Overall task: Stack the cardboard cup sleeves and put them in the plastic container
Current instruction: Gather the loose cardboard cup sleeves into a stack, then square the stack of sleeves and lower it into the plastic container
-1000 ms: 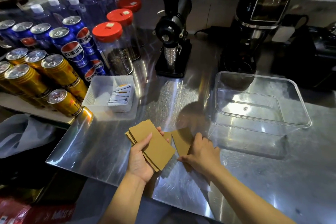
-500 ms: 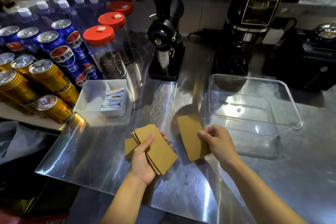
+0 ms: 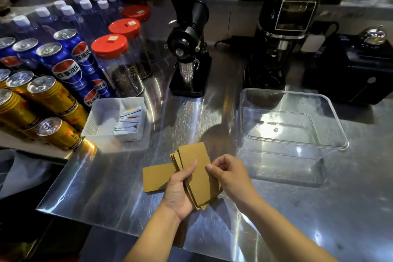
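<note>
A stack of flat brown cardboard cup sleeves (image 3: pixel 198 173) is held upright-slanted in my left hand (image 3: pixel 179 190), thumb across its face. My right hand (image 3: pixel 230 175) pinches the stack's right edge with the fingertips. One more sleeve (image 3: pixel 156 177) lies flat on the steel counter, just left of my left hand and partly under the stack. The clear plastic container (image 3: pixel 338 134) stands on the counter to the right of my hands, with no sleeve visible inside.
A white tray with sachets (image 3: pixel 100 121) sits left of centre. Soda cans (image 3: pixel 53 95) and red-lidded jars (image 3: pixel 119 64) crowd the left. A black grinder (image 3: pixel 188 49), a coffee machine (image 3: pixel 285 27) and a black box (image 3: pixel 357 70) line the back.
My right hand lifted a sleeve off the counter and brought it left onto the stack in my left hand. The stack turned more upright. One sleeve stays on the counter.
</note>
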Tool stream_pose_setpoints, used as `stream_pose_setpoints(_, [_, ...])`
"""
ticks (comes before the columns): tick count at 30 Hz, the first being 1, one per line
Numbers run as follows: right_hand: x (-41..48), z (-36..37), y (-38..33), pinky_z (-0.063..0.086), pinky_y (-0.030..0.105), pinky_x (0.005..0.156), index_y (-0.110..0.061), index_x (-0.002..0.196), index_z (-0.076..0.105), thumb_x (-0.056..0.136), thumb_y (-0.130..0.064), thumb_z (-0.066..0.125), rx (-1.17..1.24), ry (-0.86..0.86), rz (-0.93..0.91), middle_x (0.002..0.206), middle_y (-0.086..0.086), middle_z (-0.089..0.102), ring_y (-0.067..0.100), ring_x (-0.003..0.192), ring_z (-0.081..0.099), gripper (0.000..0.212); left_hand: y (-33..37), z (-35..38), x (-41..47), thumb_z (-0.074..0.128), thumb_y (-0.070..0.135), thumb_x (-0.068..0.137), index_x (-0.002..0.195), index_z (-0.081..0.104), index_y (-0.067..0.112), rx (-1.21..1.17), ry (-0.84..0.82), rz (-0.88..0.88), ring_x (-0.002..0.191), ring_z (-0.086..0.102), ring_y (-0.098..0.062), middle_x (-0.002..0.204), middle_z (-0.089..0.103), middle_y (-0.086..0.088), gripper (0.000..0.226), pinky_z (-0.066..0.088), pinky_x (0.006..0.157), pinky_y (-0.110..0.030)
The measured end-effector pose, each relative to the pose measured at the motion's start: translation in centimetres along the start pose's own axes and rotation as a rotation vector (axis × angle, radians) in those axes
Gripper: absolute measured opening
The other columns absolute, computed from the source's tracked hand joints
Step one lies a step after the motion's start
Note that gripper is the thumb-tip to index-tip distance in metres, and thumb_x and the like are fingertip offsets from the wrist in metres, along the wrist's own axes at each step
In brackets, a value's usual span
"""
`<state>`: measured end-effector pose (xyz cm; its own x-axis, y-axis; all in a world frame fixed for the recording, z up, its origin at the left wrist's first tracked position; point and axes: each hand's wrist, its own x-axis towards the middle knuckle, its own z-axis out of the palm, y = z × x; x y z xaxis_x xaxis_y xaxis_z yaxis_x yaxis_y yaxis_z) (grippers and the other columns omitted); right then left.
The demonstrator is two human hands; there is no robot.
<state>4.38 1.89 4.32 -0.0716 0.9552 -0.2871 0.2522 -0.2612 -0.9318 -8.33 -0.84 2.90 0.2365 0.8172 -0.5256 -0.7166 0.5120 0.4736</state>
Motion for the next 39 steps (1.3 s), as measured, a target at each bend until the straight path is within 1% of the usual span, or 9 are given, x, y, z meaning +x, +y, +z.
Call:
stream_pose_setpoints(6, [0.0,-1.0,-0.2,0.046,0.031,0.067,-0.017,0.073,0.054,0.076,-0.011,0.071,-0.058,-0.043,-0.054,0.074,0.0,0.054,0.009,0.065,0.05,0.018,0.1,-0.3,0.3,0.058,0.008,0.069,0.105,0.066,0.0,0.16,-0.051,0.061,0.083,0.069,-0.028,0.093,0.073,-0.017,0.038,0.057,0.072,-0.04])
stream_pose_setpoints(8, [0.1,-2.0,-0.7,0.044,0.013,0.068,-0.017,0.085,0.056,0.075,-0.01,0.072,-0.083,-0.021,-0.123,0.087,0.003,0.055,0.008,0.074,0.051,0.02,0.3,-0.1,0.2,0.062,0.003,0.061,0.098,0.069,-0.001,0.271,-0.035,0.065,0.073,0.068,-0.03,0.084,0.073,-0.018,0.037,0.057,0.068,-0.042])
stream_pose_setpoints(12, [0.6,-4.6,-1.9,0.037,0.0,0.079,-0.03,0.124,0.046,0.077,-0.003,0.07,-0.139,-0.198,-0.279,0.111,-0.006,0.057,-0.006,0.098,0.051,0.06,0.9,0.2,0.3,0.063,0.0,0.054,0.105,0.058,-0.001,0.646,0.003,0.002,0.083,0.064,-0.043,0.093,0.066,-0.029,0.052,0.052,0.076,-0.054])
stream_pose_setpoints(17, [1.1,-6.1,-1.8,0.047,0.009,0.073,-0.043,0.1,0.054,0.075,-0.003,0.07,-0.264,-0.496,-0.3,0.095,-0.018,0.059,-0.011,0.085,0.055,0.049,1.7,2.5,0.8,0.056,-0.004,0.06,0.111,0.052,0.014,0.971,-0.206,-0.096,0.077,0.069,-0.025,0.085,0.071,-0.009,0.054,0.056,0.066,-0.036])
stream_pose_setpoints(23, [1.0,-6.5,1.0,0.043,0.016,0.065,-0.03,0.078,0.057,0.064,-0.007,0.071,-0.062,-0.253,-0.329,0.07,-0.016,0.062,0.0,0.069,0.053,0.03,3.2,3.5,2.1,0.077,0.028,0.062,0.112,0.041,0.024,1.448,-0.085,-0.004,0.07,0.062,-0.013,0.094,0.067,-0.005,0.061,0.05,0.062,-0.029])
stream_pose_setpoints(27, [0.8,-7.8,3.7,0.051,0.015,0.061,-0.022,0.078,0.059,0.067,0.012,0.069,0.237,-0.033,-0.249,0.067,-0.013,0.069,0.002,0.067,0.061,0.037,3.2,2.9,2.4,0.079,0.023,0.066,0.097,0.053,0.013,1.29,-0.028,0.112,0.056,0.06,-0.006,0.076,0.066,0.0,0.042,0.046,0.045,-0.02])
stream_pose_setpoints(30, [0.8,-8.6,5.1,0.053,0.016,0.062,-0.025,0.077,0.062,0.071,0.013,0.066,0.338,0.049,-0.203,0.071,-0.01,0.071,0.003,0.072,0.065,0.039,1.3,2.5,2.9,0.077,0.018,0.07,0.103,0.056,0.003,0.872,-0.036,0.151,0.076,0.067,-0.015,0.087,0.072,-0.006,0.042,0.052,0.058,-0.021])
stream_pose_setpoints(35, [0.6,-9.0,6.4,0.049,0.012,0.063,-0.03,0.079,0.061,0.073,0.011,0.067,0.284,0.126,-0.201,0.071,-0.015,0.066,0.002,0.071,0.059,0.042,-3.1,2.7,4.3,0.069,0.064,0.061,0.097,0.06,0.022,0.686,0.025,0.2,0.102,0.061,-0.017,0.099,0.068,-0.001,0.056,0.045,0.095,-0.033])
stream_pose_setpoints(39, [0.1,-9.2,7.1,0.048,0.01,0.068,-0.032,0.089,0.062,0.074,0.001,0.071,0.22,0.174,-0.181,0.081,-0.012,0.066,0.003,0.078,0.062,0.037,-5.2,2.9,4.9,0.058,0.076,0.062,0.08,0.06,0.032,0.611,0.074,0.238,0.093,0.055,-0.012,0.085,0.062,0.006,0.047,0.039,0.1,-0.044])
